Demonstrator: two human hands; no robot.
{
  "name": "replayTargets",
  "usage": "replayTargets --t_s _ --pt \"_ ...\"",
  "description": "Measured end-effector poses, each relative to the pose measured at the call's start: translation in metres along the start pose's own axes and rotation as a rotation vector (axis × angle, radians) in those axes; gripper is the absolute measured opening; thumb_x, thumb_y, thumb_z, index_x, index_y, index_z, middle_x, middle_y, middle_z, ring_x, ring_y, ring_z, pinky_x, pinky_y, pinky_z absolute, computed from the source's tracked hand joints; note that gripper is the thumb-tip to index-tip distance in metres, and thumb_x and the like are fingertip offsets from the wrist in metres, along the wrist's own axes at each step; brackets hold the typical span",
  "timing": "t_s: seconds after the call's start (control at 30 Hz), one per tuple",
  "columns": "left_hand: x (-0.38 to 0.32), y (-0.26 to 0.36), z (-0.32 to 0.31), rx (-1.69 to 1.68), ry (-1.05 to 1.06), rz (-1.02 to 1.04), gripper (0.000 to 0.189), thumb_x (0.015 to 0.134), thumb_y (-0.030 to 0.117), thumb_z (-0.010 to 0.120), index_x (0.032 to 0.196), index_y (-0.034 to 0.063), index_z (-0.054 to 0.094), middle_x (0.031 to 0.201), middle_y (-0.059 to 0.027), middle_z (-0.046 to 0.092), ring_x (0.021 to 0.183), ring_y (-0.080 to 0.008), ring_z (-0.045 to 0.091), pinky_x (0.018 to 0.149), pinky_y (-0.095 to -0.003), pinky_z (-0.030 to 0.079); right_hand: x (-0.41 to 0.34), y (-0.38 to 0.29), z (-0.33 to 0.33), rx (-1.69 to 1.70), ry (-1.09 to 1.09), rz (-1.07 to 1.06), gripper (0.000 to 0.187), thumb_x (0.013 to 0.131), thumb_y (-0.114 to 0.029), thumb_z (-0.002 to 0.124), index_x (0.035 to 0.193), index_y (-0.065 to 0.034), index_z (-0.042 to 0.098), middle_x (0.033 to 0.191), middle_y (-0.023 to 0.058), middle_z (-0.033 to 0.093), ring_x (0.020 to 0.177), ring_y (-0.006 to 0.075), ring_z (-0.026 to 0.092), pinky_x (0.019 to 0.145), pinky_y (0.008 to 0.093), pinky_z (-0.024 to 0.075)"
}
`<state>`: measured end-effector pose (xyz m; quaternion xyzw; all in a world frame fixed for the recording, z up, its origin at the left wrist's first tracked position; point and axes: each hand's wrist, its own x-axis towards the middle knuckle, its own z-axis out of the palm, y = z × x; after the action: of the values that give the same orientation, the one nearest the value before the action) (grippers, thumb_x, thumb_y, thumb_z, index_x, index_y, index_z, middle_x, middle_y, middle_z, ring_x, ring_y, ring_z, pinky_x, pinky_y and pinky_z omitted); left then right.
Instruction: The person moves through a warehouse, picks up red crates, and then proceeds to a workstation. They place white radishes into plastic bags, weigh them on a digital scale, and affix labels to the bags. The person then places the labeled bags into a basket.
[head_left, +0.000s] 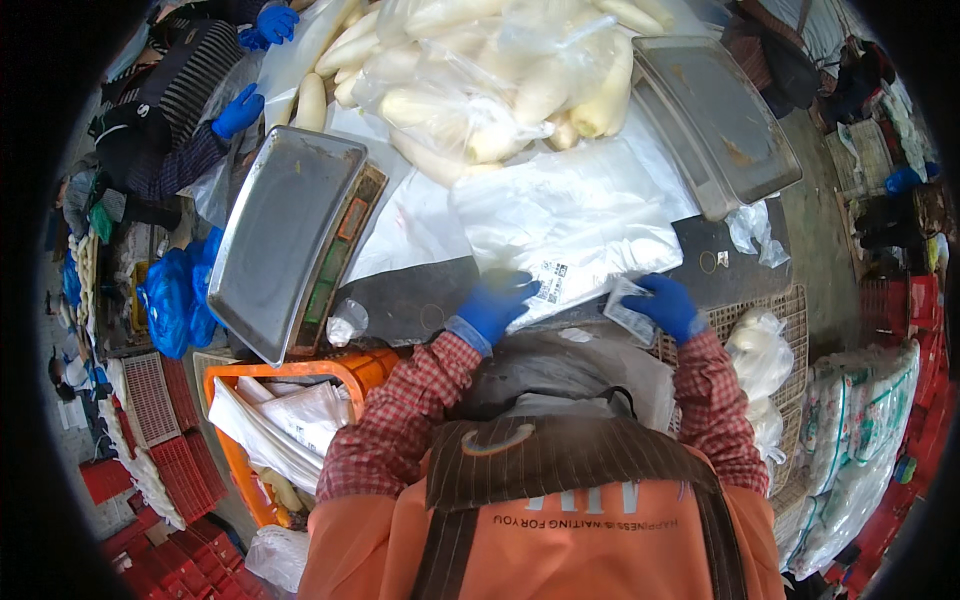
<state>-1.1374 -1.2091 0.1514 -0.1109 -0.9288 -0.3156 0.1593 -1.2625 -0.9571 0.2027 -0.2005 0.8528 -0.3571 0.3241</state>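
My left hand (493, 306), in a blue glove, touches the near left edge of a stack of clear plastic bags (570, 214). Some blur hides whether its fingers grip the stack. Black print shows on the bags' near edge, beside those fingertips. In my right hand (670, 306), also gloved in blue, is a small flat piece of clear plastic (631, 313) with print on it. It hangs at the near right corner of the stack. Beyond the bags lies a heap of peeled white radishes (517, 75), partly under clear plastic.
A weighing scale (289, 240) stands at left, a second metal-topped scale (720, 120) at far right. Below left, an orange crate (225, 442) holds folded plastic bags. Filled bags (759, 352) sit at right on a plastic crate. A co-worker's gloved hand (238, 111) is at upper left.
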Motion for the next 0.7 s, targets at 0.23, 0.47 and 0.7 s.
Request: replayTargets --t_s 0.23,0.47,0.7 --pt "0.033 -0.012 -0.017 -0.194 -0.063 -0.298 0.012 0.075 0.013 0.054 0.083 0.0077 0.061 0.081 -0.0068 0.059 0.075 -0.0182 0.055 0.068 -0.0274 0.042 -0.028 -0.017 -0.002 0.367 0.115 -0.097 0.031 0.069 -0.019 0.063 0.091 0.0013 0.056 0.084 0.0113 0.059 0.073 0.0135 0.055 0.064 0.0259 0.0432" --pt "0.053 0.015 -0.069 0.296 0.277 -0.051 0.032 0.066 0.0 0.051 0.096 0.0083 0.056 0.085 -0.0095 0.055 0.075 -0.0246 0.052 0.067 -0.031 0.042 0.047 -0.064 0.051 -0.226 0.004 -0.053 0.055 0.065 -0.045 0.059 0.097 -0.0003 0.055 0.096 0.0166 0.055 0.091 0.0267 0.053 0.079 0.0321 0.0403" --pt "0.007 0.018 -0.008 0.283 -0.227 0.001 0.039 0.063 0.007 0.056 0.102 0.0125 0.053 0.096 -0.0063 0.05 0.084 -0.024 0.048 0.072 -0.0325 0.041 0.04 -0.049 0.04 -0.135 -0.097 -0.004 0.056 0.064 -0.05 0.058 0.095 -0.0025 0.056 0.089 0.0169 0.057 0.083 0.0277 0.055 0.075 0.0328 0.0413"
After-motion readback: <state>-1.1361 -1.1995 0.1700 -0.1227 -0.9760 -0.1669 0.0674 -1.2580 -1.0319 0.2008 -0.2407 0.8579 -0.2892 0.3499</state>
